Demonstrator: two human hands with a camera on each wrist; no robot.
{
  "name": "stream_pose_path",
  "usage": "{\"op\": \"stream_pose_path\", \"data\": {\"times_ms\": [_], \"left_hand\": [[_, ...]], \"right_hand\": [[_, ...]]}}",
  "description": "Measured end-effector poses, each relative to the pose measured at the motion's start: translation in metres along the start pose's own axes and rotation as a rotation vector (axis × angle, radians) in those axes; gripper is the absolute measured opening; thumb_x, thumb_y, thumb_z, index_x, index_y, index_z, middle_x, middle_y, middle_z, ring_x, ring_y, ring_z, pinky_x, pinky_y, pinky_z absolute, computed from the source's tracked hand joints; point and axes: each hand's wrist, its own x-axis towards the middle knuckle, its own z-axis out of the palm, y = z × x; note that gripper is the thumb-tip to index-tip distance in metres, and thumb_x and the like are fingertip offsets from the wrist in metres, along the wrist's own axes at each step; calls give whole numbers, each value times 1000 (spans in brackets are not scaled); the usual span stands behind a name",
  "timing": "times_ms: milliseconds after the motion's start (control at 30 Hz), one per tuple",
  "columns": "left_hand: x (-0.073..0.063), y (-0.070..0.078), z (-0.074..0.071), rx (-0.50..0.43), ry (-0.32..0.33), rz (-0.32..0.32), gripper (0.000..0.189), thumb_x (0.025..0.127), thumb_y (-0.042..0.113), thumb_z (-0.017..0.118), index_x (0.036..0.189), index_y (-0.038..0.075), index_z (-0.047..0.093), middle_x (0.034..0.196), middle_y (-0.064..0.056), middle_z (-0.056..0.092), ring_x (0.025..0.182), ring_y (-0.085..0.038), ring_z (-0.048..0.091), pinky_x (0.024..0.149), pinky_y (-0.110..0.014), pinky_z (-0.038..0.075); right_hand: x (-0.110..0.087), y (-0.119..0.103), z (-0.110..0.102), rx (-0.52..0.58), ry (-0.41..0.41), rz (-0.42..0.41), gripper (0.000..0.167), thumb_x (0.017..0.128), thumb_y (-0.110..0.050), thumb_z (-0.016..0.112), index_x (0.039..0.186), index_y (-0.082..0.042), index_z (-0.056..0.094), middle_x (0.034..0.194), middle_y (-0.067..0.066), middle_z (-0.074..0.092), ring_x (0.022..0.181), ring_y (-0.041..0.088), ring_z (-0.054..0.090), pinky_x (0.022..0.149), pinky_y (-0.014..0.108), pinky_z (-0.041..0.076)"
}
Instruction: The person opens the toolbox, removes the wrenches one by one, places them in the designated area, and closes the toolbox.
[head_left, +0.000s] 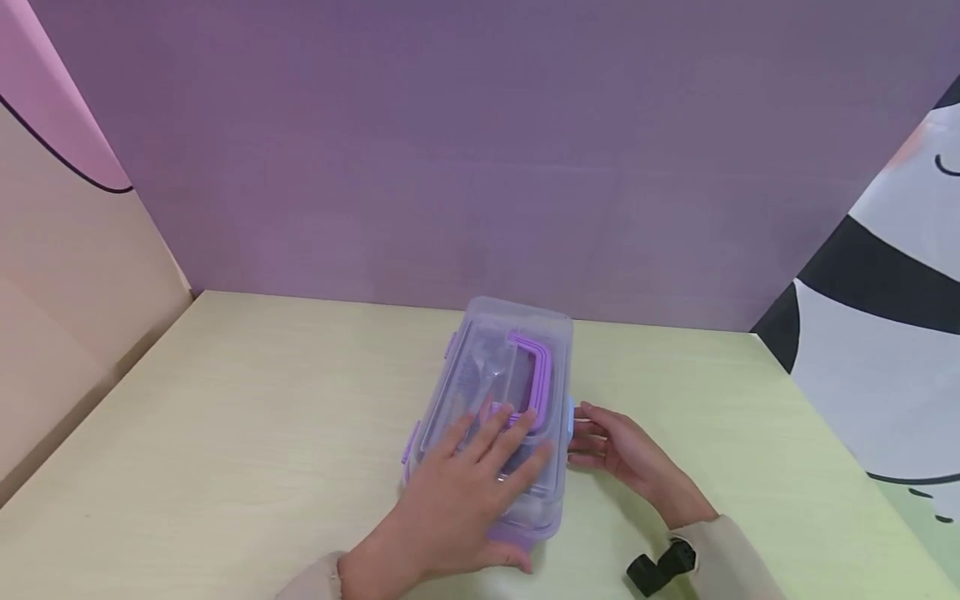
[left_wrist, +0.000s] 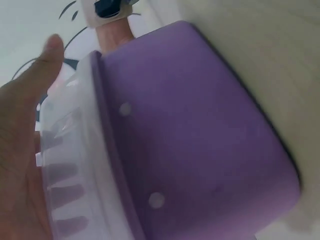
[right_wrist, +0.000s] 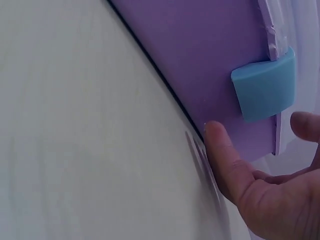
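A storage box with a clear lid [head_left: 480, 358] and a purple base [left_wrist: 200, 125] stands on the table, its long side running away from me. A purple carrying handle [head_left: 542, 375] lies folded flat on the lid. My left hand [head_left: 457, 500] rests on the near half of the lid with fingers spread, their tips reaching the handle. At the box's right side is my right hand [head_left: 618, 450], fingers loosely bent beside a blue latch [right_wrist: 267, 90]. In the right wrist view, one fingertip is right at the purple wall below that latch, which sits over the lid's edge.
The pale wooden table [head_left: 262, 433] extends to both sides of the box. A purple wall panel [head_left: 480, 158] rises behind it, and a printed panel [head_left: 885, 350] stands at the right. A black device [head_left: 660, 568] is fixed at my right wrist.
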Motion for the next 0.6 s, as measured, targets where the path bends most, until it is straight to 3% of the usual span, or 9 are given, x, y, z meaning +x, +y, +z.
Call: {"op": "stream_pose_path", "data": {"times_ms": [267,600], "left_hand": [[1,5,5,64,13,-2,105,62,78,66,145,22,37,152,-8,37,138,-29,39,111,-48,39],[2,1,6,18,-3,14,99,66,72,68,145,21,37,148,-9,42,135,-30,43,109,-48,41]], "right_hand": [[1,6,1,108,-137,-16,30,105,-30,34,111,-20,62,103,-1,69,94,13,67,89,32,58],[1,4,6,185,-219,-31,32,105,-20,35,109,-16,66,104,-1,71,98,11,66,90,27,56]]}}
